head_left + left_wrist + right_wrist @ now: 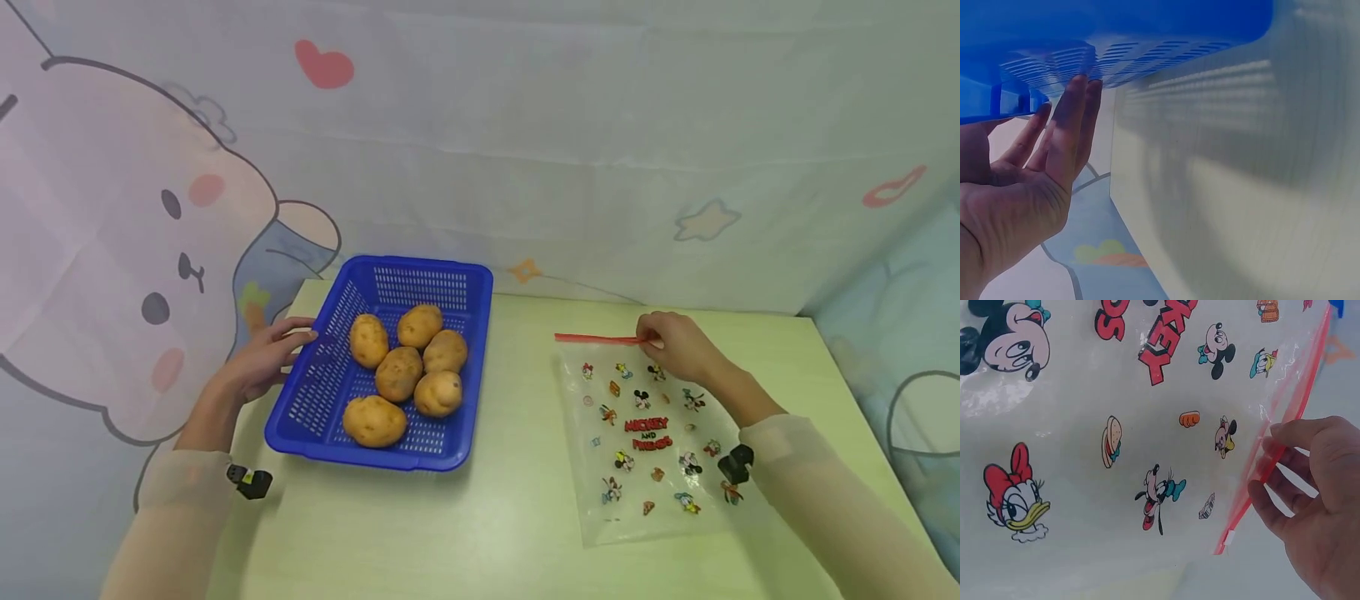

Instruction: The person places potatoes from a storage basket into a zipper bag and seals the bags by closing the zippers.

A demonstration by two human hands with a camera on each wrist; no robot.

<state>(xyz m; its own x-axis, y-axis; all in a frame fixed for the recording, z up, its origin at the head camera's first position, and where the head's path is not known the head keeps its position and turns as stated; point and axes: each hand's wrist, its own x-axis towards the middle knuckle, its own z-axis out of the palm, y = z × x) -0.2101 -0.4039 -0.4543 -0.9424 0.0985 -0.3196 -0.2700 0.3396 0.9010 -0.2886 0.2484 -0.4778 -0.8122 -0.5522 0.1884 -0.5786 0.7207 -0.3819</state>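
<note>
Bag (645, 446), clear and printed with cartoon figures and red letters, is at the right side of the table (525, 508), its red strip (596, 338) along the far edge. The right hand (678, 348) pinches that strip near its right end, thumb on one side and fingertips on the other, the gap between them narrow. In the right wrist view, a small white tab (1230, 537) sits at the strip's end, just beside the fingers. Well apart to the left is a blue basket (367, 456) with six potatoes (399, 373) in it, all below the rim. The left hand (258, 362) touches the basket's left side, fingers spread and nearly straight; whether the thumb presses the rim, I cannot tell. Pale sleeves (840, 492) cover both forearms. Behind the table hangs a pale backdrop (562, 125) with a cartoon animal.
</note>
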